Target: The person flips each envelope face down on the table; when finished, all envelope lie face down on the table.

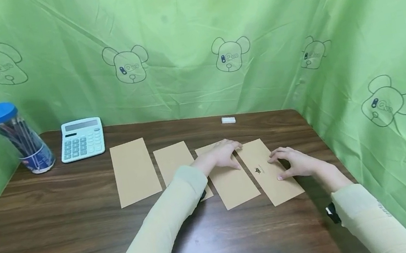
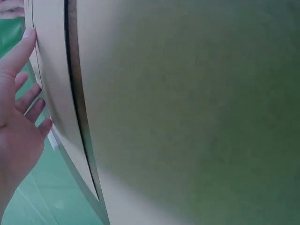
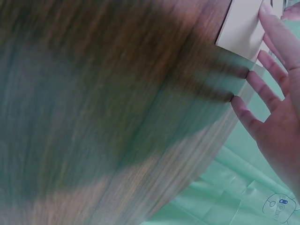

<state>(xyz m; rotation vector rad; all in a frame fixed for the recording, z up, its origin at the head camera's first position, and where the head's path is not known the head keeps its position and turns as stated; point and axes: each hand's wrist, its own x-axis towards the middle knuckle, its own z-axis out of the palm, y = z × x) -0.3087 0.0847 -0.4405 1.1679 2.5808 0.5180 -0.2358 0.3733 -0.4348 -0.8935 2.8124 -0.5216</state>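
Several flat, brown kraft-paper rectangles lie side by side in a slanting row on the dark wooden table. The rightmost rectangle (image 1: pixel 250 156) bears a small black crown print. My right hand (image 1: pixel 294 163) rests over its right side, with thumb and fingers spread apart. Across the upper part of the third rectangle (image 1: pixel 233 188) reaches my left hand (image 1: pixel 224 154), its fingertips near the gap before the rightmost one. Its forearm partly covers the second rectangle (image 1: pixel 174 160). The left wrist view shows the left hand's extended fingers (image 2: pixel 33 101) at the edge of a rectangle.
The leftmost rectangle (image 1: pixel 134 173) lies apart from both hands. A light-blue calculator (image 1: pixel 82 140) and a blue-lidded clear tub of pencils (image 1: pixel 23 138) stand at the back left. A small white block (image 1: pixel 228 120) sits near the back edge. Green printed curtain (image 1: pixel 188 88) encloses the table.
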